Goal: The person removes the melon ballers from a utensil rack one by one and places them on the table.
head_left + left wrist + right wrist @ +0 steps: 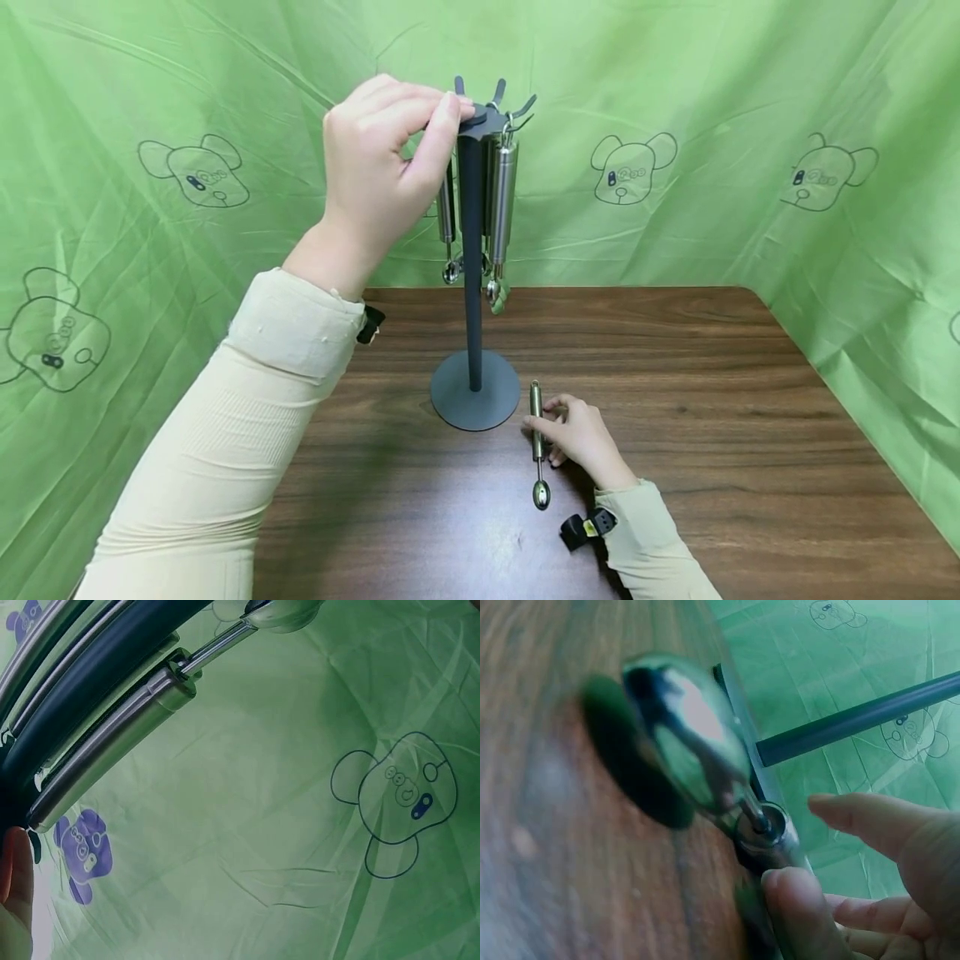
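Two hands work at a dark wooden table [675,350] draped round with green cloth [720,92]. Nearest the camera, the right hand [579,433] rests low on the tabletop with its fingers curled about the handle of a steel scoop [537,446], which lies flat on the wood, bowl end toward the person and handle end pointing at the stand. The right wrist view shows the scoop's rounded bowl [690,742] close up and blurred, with a thumb tip [795,900] pressed against the collar where bowl meets handle.

Just beyond the scoop, almost touching its far end, sits the round base of a dark grey utensil stand [474,367], its post rising upright from the middle of the table. Higher up, the left hand [382,167] is raised to the top of the stand, fingertips laid on the cap at the head of the post, fingers bent over it; whether they actually pinch it cannot be told. Several steel-handled utensils [501,200] hang from the hooks round that cap, just beside the left hand. In the left wrist view those handles [112,750] run alongside the dark post. Cartoon bear outlines [632,171] dot the cloth behind.
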Available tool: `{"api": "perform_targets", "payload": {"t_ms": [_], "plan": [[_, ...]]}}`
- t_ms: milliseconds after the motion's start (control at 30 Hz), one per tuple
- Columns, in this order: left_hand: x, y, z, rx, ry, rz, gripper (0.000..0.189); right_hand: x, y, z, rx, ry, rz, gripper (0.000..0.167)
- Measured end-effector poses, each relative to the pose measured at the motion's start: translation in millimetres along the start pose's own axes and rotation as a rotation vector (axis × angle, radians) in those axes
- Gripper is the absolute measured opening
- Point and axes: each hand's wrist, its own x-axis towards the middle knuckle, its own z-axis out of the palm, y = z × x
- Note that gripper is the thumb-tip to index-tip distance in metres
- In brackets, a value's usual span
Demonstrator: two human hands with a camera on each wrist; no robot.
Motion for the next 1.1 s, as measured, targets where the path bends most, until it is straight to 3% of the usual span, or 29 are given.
{"api": "perform_targets", "payload": {"t_ms": [300,433,700,933,1100], "plan": [[5.9,-1.4,-6.1,-0.023,-0.124,-0.053,0.031,-5.5,-10,-19,0.049,0.112,-0.060,0.044],[7.0,-2.5,-5.6,-0.081,-0.124,-0.093,0.029,-8.3,-14,-21,0.086,0.120,-0.081,0.043],[8.6,-10.2,-6.1,-0.195,-0.148,-0.109,0.029,-13.1,-20,-20,0.138,0.135,-0.107,0.035],[7.8,-17.0,-6.0,-0.348,-0.143,-0.214,0.025,-15.6,-24,-19,0.141,0.150,-0.126,0.031],[7.5,-18.9,-7.8,-0.350,-0.170,-0.208,0.025,-17.8,-26,-17,0.123,0.158,-0.147,0.030]]}}
